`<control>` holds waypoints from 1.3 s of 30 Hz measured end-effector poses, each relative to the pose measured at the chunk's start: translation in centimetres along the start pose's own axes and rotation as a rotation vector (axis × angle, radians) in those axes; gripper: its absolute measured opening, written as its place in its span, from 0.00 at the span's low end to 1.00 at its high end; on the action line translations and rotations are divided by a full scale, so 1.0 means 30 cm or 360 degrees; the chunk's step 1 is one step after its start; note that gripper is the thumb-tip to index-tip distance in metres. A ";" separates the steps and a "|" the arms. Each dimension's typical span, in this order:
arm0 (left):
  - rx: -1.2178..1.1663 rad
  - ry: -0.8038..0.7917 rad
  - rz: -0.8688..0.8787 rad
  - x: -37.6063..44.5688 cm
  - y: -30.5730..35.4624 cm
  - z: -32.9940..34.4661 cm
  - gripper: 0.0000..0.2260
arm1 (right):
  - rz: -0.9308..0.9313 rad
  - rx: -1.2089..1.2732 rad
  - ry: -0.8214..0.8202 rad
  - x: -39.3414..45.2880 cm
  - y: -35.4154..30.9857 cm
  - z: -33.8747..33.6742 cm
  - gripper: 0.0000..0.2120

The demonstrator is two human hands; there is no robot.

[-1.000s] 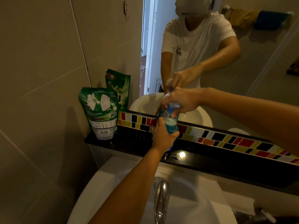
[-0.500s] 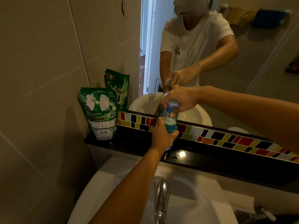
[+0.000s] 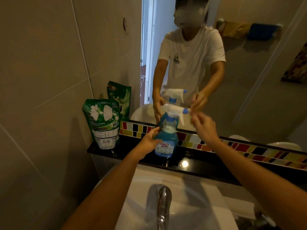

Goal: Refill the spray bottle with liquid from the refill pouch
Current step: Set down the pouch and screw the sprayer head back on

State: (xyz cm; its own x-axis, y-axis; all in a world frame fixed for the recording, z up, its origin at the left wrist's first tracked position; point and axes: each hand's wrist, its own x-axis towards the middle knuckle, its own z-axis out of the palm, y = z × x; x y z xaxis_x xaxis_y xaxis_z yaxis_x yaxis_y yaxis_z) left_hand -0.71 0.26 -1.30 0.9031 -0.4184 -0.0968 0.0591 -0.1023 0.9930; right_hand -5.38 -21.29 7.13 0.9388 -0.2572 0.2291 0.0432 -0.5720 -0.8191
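A clear spray bottle (image 3: 166, 140) holding blue liquid stands upright on the black ledge (image 3: 207, 165), its white trigger head with a blue nozzle fitted on top. My left hand (image 3: 150, 141) hovers just left of the bottle's body, fingers spread, holding nothing. Off to the right of the nozzle is my right hand (image 3: 203, 127), fingers loosely apart and empty. A green refill pouch (image 3: 103, 123) stands upright at the ledge's left end, against the wall.
A mirror (image 3: 232, 63) behind the ledge reflects me, the bottle and the pouch. A strip of coloured tiles (image 3: 249, 149) runs below it. A white basin (image 3: 191, 193) with a chrome tap (image 3: 163, 201) lies beneath the ledge. A tiled wall closes the left side.
Both hands have let go of the spray bottle. The right hand came off the trigger head and moved right; the left hand opened and drew back from the body.
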 end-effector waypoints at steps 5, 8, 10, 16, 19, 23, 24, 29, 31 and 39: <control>0.0071 0.0087 -0.0061 0.032 -0.044 0.025 0.21 | 0.0606 0.0190 -0.0220 -0.153 0.155 0.210 0.13; 0.0007 0.0151 -0.0109 0.029 -0.063 0.037 0.20 | 0.0750 0.0355 -0.0079 -0.151 0.201 0.281 0.13; -0.0010 0.0156 -0.0123 0.012 -0.071 0.035 0.21 | 0.0801 0.0447 -0.0010 -0.150 0.205 0.297 0.11; 0.0015 0.0255 -0.0134 -0.040 -0.078 -0.034 0.22 | 0.0782 0.0590 -0.0064 -0.137 0.185 0.385 0.06; -0.0019 0.0311 -0.0161 -0.065 -0.082 -0.105 0.22 | 0.0778 0.0563 -0.0081 -0.129 0.139 0.450 0.07; -0.0072 0.0463 -0.0170 -0.075 -0.103 -0.213 0.23 | 0.0777 0.0546 -0.0142 -0.122 0.075 0.559 0.10; -0.0087 0.0504 -0.0184 -0.075 -0.105 -0.242 0.23 | 0.0771 0.0549 -0.0156 -0.120 0.060 0.589 0.11; -0.0128 0.0685 -0.0188 -0.099 -0.106 -0.364 0.24 | 0.0752 0.0535 -0.0230 -0.111 -0.017 0.725 0.08; -0.0187 0.0721 -0.0181 -0.116 -0.103 -0.394 0.24 | 0.0756 0.0518 -0.0239 -0.105 -0.035 0.765 0.11; -0.0301 0.0692 -0.0220 -0.132 -0.104 -0.439 0.24 | 0.0702 0.0504 -0.0263 -0.096 -0.055 0.806 0.10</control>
State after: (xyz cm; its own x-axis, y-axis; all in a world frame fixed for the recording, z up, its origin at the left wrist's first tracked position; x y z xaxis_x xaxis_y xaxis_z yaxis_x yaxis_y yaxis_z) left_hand 1.13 14.14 -3.13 0.9729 0.0069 -0.2312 0.2305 0.0521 0.9717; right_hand 0.12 -0.78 -4.89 0.9312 -0.2788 -0.2349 -0.2886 -0.1701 -0.9422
